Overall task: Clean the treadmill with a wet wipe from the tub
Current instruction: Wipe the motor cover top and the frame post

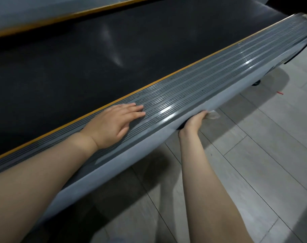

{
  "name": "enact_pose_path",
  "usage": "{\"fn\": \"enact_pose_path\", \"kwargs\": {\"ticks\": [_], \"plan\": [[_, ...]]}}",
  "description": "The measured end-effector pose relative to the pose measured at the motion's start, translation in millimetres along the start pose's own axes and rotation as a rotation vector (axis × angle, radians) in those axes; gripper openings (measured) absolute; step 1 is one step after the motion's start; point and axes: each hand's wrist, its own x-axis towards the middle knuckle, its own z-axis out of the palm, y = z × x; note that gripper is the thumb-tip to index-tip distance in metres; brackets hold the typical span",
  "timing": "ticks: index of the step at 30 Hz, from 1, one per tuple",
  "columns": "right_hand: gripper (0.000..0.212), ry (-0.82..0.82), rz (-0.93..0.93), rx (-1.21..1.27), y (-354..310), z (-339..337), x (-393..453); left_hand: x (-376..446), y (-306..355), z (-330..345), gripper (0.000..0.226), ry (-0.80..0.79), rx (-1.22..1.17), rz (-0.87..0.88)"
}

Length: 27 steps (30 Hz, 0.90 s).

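Your left hand (114, 122) lies flat, fingers straight, on the treadmill's ribbed side rail (193, 95), likely as a brace while you lean. Your right hand (195, 120) curls under the rail's outer edge, pressing the wet wipe (213, 115) against the grey side panel (149, 151) (mostly hidden). Tub not in view.

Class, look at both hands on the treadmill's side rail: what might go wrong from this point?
1. The right hand presses the wipe low on the rail's outer face, with the fingers partly hidden; they might catch under the edge.
2. The left hand lies flat on the ribbed, glossy tread; if that is wet, it may slide.
3. The wipe is barely gripped and may drop to the floor.
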Motion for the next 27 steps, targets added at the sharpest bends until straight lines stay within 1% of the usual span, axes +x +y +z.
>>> {"fn": "enact_pose_path", "kwargs": {"ticks": [1,3,4,5,6,7,8,10,11,12,13,14,15,16,17,18,20,21,22,23,24,25,26,27], "plan": [[0.075,0.016,-0.121,-0.074,4.9,5.7,-9.1,-1.2,0.0,0.7,0.058,0.044,0.017,-0.016],[0.067,0.028,-0.426,-0.192,25.9,11.9,-37.7,-3.1,0.7,1.4,0.050,0.150,0.048,-0.068],[0.064,0.024,-0.536,-0.227,43.3,13.5,-49.0,-3.5,0.8,1.0,0.045,0.190,0.057,-0.096],[0.062,0.026,-0.553,-0.225,59.5,13.4,-58.2,-4.5,1.3,0.3,0.040,0.215,0.070,-0.122],[0.061,0.041,-0.476,-0.170,71.5,12.1,-64.8,-5.8,2.1,-0.6,0.037,0.234,0.091,-0.142],[0.061,0.064,-0.339,-0.060,79.3,10.0,-66.5,-7.2,2.4,-1.2,0.034,0.251,0.111,-0.154],[0.065,0.073,-0.174,0.033,81.9,7.2,-65.4,-7.9,2.0,-2.0,0.032,0.262,0.118,-0.157],[0.077,0.036,0.075,0.111,80.1,0.7,-55.6,-8.1,3.2,-3.0,0.030,0.255,0.090,-0.157],[0.074,0.030,0.097,0.067,75.6,-0.5,-53.6,-8.1,3.4,-3.0,0.030,0.254,0.077,-0.158],[0.068,0.001,0.104,0.082,65.7,-0.8,-56.3,-8.0,3.4,-2.7,0.031,0.261,0.071,-0.162],[0.061,-0.035,0.064,0.098,55.6,1.6,-58.5,-7.1,3.1,-2.9,0.031,0.272,0.070,-0.167],[0.056,-0.053,-0.038,0.080,46.9,6.6,-62.1,-6.5,3.4,-3.1,0.031,0.281,0.070,-0.168],[0.053,-0.018,-0.208,0.014,43.0,10.6,-63.9,-6.4,3.8,-2.8,0.031,0.285,0.069,-0.166],[0.055,-0.010,-0.365,-0.072,45.1,12.6,-66.4,-6.2,3.9,-2.6,0.032,0.286,0.067,-0.163],[0.057,-0.005,-0.423,-0.135,56.4,17.1,-65.5,-6.8,3.7,-2.7,0.032,0.280,0.069,-0.164],[0.059,-0.037,-0.394,-0.141,76.6,13.0,-75.4,-7.6,3.6,-2.5,0.032,0.272,0.074,-0.173],[0.067,-0.061,-0.179,-0.064,129.9,-2.8,-79.6,-7.8,5.6,-2.7,0.032,0.261,0.084,-0.209],[0.068,-0.126,-0.082,0.004,162.9,-15.5,-67.7,-8.9,8.5,-3.7,0.033,0.255,0.083,-0.230],[0.069,-0.189,-0.002,-0.002,197.7,-26.9,-46.8,-13.6,12.5,-4.2,0.034,0.239,0.060,-0.251],[0.072,-0.128,0.099,0.056,216.2,-31.5,-32.0,-22.5,16.0,-3.4,0.035,0.230,0.018,-0.264],[0.080,-0.110,0.164,0.087,215.8,-25.0,-37.3,-34.2,16.9,-0.7,0.037,0.231,-0.024,-0.259],[0.086,-0.121,0.214,0.114,192.4,-15.2,-69.5,-50.3,17.3,2.2,0.039,0.225,-0.057,-0.243],[0.086,-0.113,0.246,0.103,163.6,-7.6,-99.9,-70.9,17.0,4.1,0.040,0.206,-0.062,-0.224],[0.081,-0.079,0.210,0.071,134.6,6.0,-123.9,-94.0,14.1,3.7,0.042,0.181,-0.040,-0.202]]}}
